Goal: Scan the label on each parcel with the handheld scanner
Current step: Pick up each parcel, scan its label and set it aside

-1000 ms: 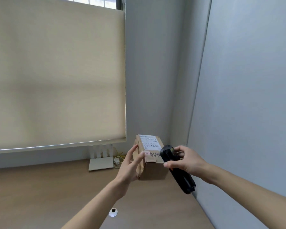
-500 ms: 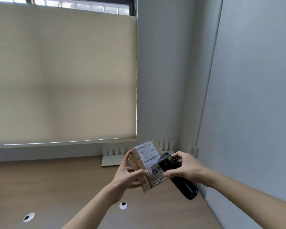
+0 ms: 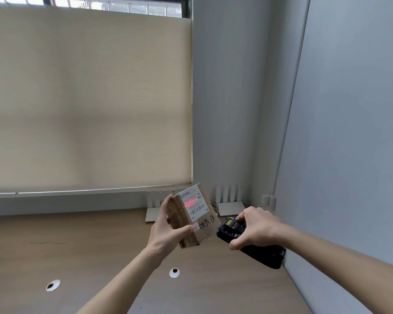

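Low and right of centre, the right hand (image 3: 256,227) wraps its fingers round the black handheld scanner (image 3: 251,244), now drawn back clear of the small brown cardboard parcel (image 3: 192,223) it nearly touched half a second ago. The left hand (image 3: 166,231) grips that tilted parcel above the brown wooden desk (image 3: 77,241), and a red scan line newly crosses its white printed label (image 3: 194,203). Beyond, against the wall, stands a white slatted rack (image 3: 228,201).

A beige roller blind (image 3: 89,103) hangs above the wooden desk (image 3: 66,245), whose top has two cable grommets (image 3: 174,272)
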